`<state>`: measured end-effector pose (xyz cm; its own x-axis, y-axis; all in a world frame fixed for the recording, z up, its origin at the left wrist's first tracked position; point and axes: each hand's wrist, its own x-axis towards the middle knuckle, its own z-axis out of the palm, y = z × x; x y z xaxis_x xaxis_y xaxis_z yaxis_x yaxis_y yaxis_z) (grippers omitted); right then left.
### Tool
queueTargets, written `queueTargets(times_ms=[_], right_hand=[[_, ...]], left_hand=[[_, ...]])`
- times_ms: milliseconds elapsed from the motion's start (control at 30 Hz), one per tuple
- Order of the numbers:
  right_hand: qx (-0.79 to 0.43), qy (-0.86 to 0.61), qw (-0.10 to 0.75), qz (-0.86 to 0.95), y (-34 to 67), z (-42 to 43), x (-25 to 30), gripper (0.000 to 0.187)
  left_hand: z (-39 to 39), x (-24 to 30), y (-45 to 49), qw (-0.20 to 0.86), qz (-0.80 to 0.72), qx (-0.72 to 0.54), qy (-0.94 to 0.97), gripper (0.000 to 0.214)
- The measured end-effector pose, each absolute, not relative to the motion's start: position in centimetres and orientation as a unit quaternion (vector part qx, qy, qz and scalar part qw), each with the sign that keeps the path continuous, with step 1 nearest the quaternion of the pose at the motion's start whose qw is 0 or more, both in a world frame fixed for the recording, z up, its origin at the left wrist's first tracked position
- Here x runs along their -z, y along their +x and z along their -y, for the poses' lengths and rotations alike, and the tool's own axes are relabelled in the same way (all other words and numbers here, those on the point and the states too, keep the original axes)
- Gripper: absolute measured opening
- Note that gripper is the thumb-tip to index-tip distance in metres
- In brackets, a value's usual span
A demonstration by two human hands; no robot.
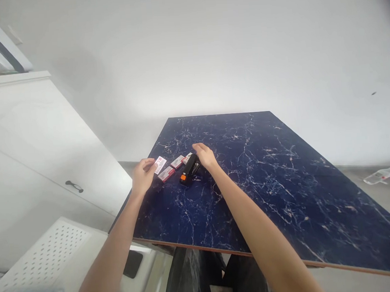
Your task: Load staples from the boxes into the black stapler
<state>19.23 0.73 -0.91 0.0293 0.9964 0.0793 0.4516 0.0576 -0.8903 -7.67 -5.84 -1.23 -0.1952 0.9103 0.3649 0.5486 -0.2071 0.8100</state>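
Note:
My left hand pinches a small white card-like box face with red print between thumb and fingers, at the left of the dark blue table. Just below it lies a red-and-white small box. Two more such boxes, one in the middle and one farther right, rest in a row behind. A black stapler with an orange end lies beside them, partly covering the right box. My right hand is beyond the stapler's far end, fingers stretched out, with nothing visible in it.
The blue marbled table reaches to the pale wall. A white cabinet with a dark handle stands at the left. Below it sits a white perforated unit. A clear plastic item lies beyond the table's right edge.

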Motion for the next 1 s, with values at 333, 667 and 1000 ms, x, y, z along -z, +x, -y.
queueTargets(times_ms=[333, 667, 1000], right_hand=[[-0.202, -0.639, -0.005, 0.742, 15.0, -4.0, -4.7, 0.063], [-0.292, -0.633, -0.100, 0.710, 22.3, 0.7, -5.5, 0.030], [-0.255, -0.714, 0.002, 0.652, 38.8, 6.6, -4.2, 0.045]], left_hand=[[12.3, 2.2, -4.7, 0.079, -0.584, -0.199, 0.783, 0.073], [9.0, 2.7, 1.6, 0.130, -0.478, -0.112, 0.861, 0.090], [4.3, 1.4, 8.5, 0.132, -0.313, -0.162, 0.927, 0.053]])
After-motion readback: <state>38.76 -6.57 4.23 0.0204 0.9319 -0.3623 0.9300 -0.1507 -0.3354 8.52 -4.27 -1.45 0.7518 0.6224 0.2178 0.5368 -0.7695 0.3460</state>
